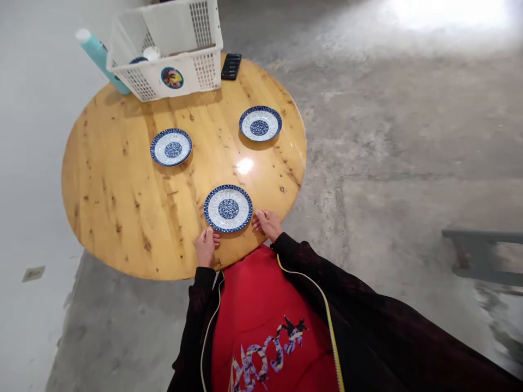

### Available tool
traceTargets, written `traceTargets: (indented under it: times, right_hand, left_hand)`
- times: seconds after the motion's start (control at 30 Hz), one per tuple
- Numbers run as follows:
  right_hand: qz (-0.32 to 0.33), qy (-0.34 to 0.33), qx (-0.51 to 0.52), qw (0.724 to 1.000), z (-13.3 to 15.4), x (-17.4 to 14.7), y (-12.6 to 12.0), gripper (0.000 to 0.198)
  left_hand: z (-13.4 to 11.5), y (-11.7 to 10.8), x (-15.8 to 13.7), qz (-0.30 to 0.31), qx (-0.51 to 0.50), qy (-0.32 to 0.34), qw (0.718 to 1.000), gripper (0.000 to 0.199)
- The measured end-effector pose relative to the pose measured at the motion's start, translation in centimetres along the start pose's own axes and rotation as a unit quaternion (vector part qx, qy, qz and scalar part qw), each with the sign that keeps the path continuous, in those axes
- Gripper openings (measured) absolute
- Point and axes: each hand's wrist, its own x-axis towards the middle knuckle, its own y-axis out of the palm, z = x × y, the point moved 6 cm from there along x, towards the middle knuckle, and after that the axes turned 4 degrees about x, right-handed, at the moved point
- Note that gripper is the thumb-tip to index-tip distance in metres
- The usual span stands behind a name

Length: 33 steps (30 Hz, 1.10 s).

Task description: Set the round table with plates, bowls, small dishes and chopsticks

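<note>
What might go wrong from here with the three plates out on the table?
The nearest plate, between the left hand and right hand, sits near the edge of the table; a careless pull toward the body might drop it.

The flat black item lies beside the white basket near the far edge; bumping the basket could knock it off.

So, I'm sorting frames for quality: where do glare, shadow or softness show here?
Head view: a small white glare spot on the table, just beyond the near plate; head view: the floor washes out to white at top right; head view: a soft shadow in front of the white basket; head view: the grey object at the right edge looks soft.
</note>
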Motion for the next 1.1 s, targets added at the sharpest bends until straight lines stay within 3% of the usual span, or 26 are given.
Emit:
traceTargets:
  times: [0.33,0.53,0.8,0.93,1.1]
  right_hand:
    - [-0.103,0.013,0.086,0.991,-1.1,0.0,-7.2,0.022]
    - [-0.124,0.009,0.095,0.988,-0.3,0.0,-8.4,0.017]
    - [-0.078,-0.012,0.085,0.993,1.2,1.2,-6.4,0.013]
    - [-0.035,-0.006,0.063,0.997,0.9,1.3,-5.0,0.018]
    - [0.072,0.014,0.004,0.997,-0.2,1.0,-2.0,0.031]
  left_hand:
    - [3.8,-6.6,-2.6,-0.114,-0.052,-0.053,0.991,0.027]
    - [5.0,-8.3,-5.3,-0.172,-0.065,-0.078,0.980,0.029]
    - [4.5,-6.1,-7.0,-0.155,-0.043,-0.095,0.982,0.022]
    - [3.4,-3.6,-6.4,-0.111,-0.034,-0.085,0.990,0.020]
    - [2.2,0.3,-4.8,-0.030,-0.011,-0.071,0.997,0.025]
